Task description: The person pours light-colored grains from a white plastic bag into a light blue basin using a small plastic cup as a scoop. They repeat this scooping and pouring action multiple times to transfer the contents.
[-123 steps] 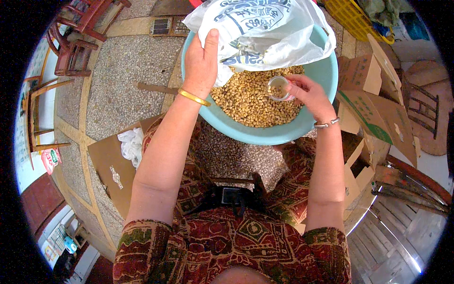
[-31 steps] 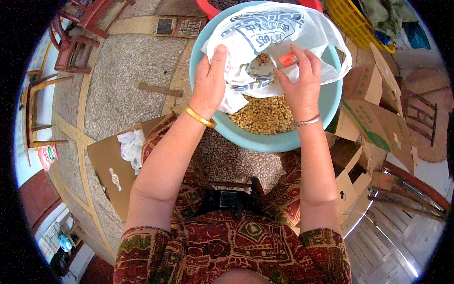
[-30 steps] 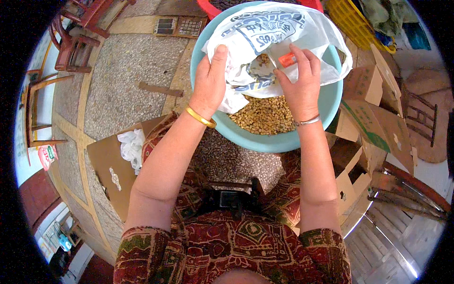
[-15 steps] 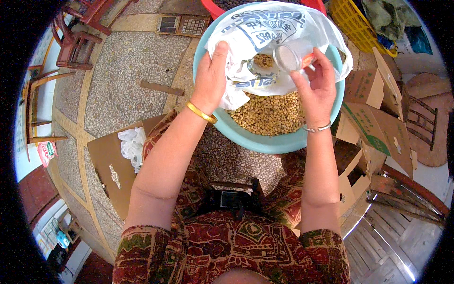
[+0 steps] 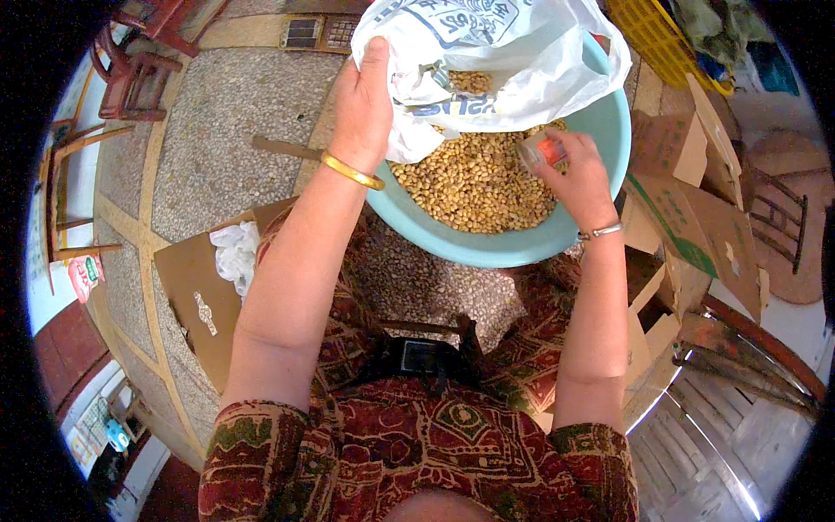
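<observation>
This looks like a home: a dark red wooden chair (image 5: 143, 68) stands on a speckled grey stone floor (image 5: 252, 109), and brown cardboard boxes (image 5: 713, 226) and a yellow plastic basket (image 5: 657, 39) sit around.

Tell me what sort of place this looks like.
Likely a household room or small home workspace, though I can't be sure: a reddish wooden chair stands on the speckled floor, and opened cardboard boxes sit beside the light-blue basin.

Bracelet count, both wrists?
2: a gold bracelet on the wrist of the left hand, which holds the white bag, and a silver bracelet on the wrist of the right hand, which holds the clear jar.
</observation>
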A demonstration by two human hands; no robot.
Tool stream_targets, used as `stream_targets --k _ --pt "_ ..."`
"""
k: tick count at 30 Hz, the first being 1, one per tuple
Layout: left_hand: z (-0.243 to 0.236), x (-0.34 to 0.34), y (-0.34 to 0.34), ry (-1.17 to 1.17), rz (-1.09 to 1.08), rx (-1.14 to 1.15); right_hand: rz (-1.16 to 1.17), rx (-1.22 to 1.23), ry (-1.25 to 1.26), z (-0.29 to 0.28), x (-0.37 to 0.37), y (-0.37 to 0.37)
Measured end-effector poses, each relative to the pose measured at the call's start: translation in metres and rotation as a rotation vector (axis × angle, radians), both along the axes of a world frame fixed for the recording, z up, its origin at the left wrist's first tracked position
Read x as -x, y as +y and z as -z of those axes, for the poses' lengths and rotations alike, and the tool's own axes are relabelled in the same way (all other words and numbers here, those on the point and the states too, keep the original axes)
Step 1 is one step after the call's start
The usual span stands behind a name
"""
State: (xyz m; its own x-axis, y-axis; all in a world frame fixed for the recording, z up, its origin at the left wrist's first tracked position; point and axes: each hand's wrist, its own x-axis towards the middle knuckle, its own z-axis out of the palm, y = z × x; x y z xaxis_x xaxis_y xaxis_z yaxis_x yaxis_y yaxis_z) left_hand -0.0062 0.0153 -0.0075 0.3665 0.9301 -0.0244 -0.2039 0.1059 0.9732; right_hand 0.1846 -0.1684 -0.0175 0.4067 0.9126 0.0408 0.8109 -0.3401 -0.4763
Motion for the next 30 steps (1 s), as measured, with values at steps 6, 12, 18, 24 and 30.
stream_targets --k 6,12,18,24,30 --pt "-0.003 -0.002 -0.003 0.040 0.007 0.006 0.130 0.028 -0.094 0.016 -0.003 0.002" --pt "-0.007 -0.002 -0.005 0.003 -0.024 0.022 0.074 0.117 0.060 0.018 0.008 0.006" --pt "0.001 0.002 0.000 -0.015 -0.001 0.021 0.152 0.161 0.698 0.010 -0.004 0.007" --pt "-0.003 0.005 -0.004 0.037 0.061 0.002 0.126 0.089 1.130 -0.020 0.003 0.008" --pt "-0.004 0.001 -0.015 0.043 0.113 -0.020 0.037 -0.272 1.278 -0.033 0.014 0.015"
